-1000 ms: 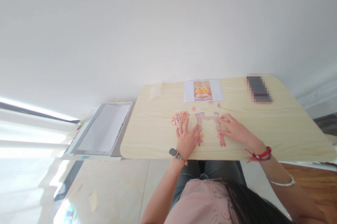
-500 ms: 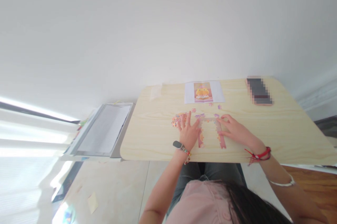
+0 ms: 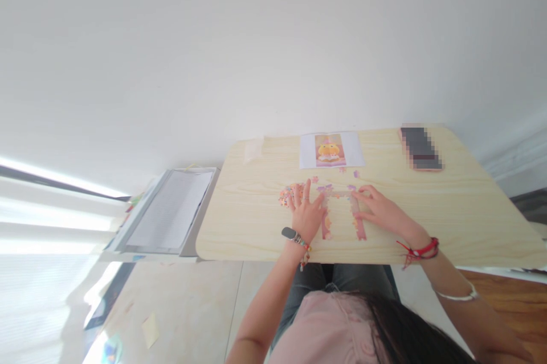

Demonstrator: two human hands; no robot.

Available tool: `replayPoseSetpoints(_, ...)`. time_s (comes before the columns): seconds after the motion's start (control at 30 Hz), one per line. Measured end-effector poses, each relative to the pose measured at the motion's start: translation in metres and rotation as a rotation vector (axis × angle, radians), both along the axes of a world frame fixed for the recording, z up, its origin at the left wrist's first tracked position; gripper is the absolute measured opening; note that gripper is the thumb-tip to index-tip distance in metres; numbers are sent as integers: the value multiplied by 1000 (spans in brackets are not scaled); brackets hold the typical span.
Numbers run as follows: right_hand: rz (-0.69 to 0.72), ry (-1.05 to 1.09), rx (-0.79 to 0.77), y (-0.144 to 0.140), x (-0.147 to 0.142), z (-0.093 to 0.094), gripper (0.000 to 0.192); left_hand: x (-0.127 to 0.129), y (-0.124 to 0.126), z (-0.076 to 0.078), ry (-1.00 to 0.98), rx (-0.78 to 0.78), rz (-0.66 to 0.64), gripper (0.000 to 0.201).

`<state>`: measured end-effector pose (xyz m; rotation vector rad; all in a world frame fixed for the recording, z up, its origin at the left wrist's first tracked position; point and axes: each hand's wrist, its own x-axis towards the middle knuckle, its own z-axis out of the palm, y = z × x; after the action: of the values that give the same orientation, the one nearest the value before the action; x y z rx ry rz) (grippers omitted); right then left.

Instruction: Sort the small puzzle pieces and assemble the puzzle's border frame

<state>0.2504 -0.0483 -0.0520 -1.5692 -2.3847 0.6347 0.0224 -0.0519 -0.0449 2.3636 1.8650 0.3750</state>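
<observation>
On the table lies a partly joined jigsaw puzzle [image 3: 359, 228], its strips forming three sides of a frame around bare wood. My left hand [image 3: 305, 215] rests palm down with fingers spread, its thumb at the frame's upper left corner and its other fingers over a pile of loose puzzle pieces [image 3: 284, 197]. At the frame's right strip is my right hand [image 3: 382, 211], fingers apart, with the fingertips touching the upper right corner and the edge below it. Several single pieces, among them a purple piece [image 3: 356, 174], lie above the frame.
A sheet with a printed pumpkin picture [image 3: 329, 150] lies behind the puzzle. A clear plastic bag [image 3: 253, 149] is at the back left of the table [image 3: 444, 216], and a blurred-out phone [image 3: 421, 147] at the back right. Left of the table stands a grey tray with papers [image 3: 171, 210].
</observation>
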Motion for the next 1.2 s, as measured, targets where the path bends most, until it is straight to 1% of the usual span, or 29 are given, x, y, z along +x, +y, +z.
replayPoseSetpoints(0.13, -17, 11, -1, 1, 1, 0, 51, 1, 0, 2, -6, 0, -5, 36)
replayPoseSetpoints(0.23, -10, 44, 25, 4, 4, -1, 51, -1, 3, 6, -12, 18, -3, 35)
replayPoseSetpoints(0.4, -16, 72, 133, 17, 5, 4, 37, -12, 9, 16, -30, 80, 107, 32)
replayPoseSetpoints(0.53, 10, 34, 177, 40, -4, 15, 29, -21, 6, 20, -52, 93, 167, 33)
replayPoseSetpoints(0.67, -16, -61, 167, 70, -23, 25, 28, -25, -5, 20, -74, 105, 172, 36)
replayPoseSetpoints(0.77, 68, -102, 156, 89, -49, 27, 22, -28, -14, 19, -84, 89, 182, 35)
replayPoseSetpoints(0.83, 61, -190, 129, 95, -70, 26, 23, -29, -20, 17, -92, 73, 195, 34)
replayPoseSetpoints(0.93, 38, -229, 123, 99, -96, 21, 29, -33, -26, 14, -104, 63, 202, 34)
replayPoseSetpoints(1.0, 31, -244, 125, 98, -105, 19, 28, -36, -29, 12, -105, 60, 204, 35)
replayPoseSetpoints(1.07, 34, -262, 124, 97, -109, 18, 27, -39, -32, 11, -103, 53, 208, 34)
replayPoseSetpoints(1.2, 56, -297, 114, 93, -106, 23, 29, -42, -36, 10, -119, 47, 193, 31)
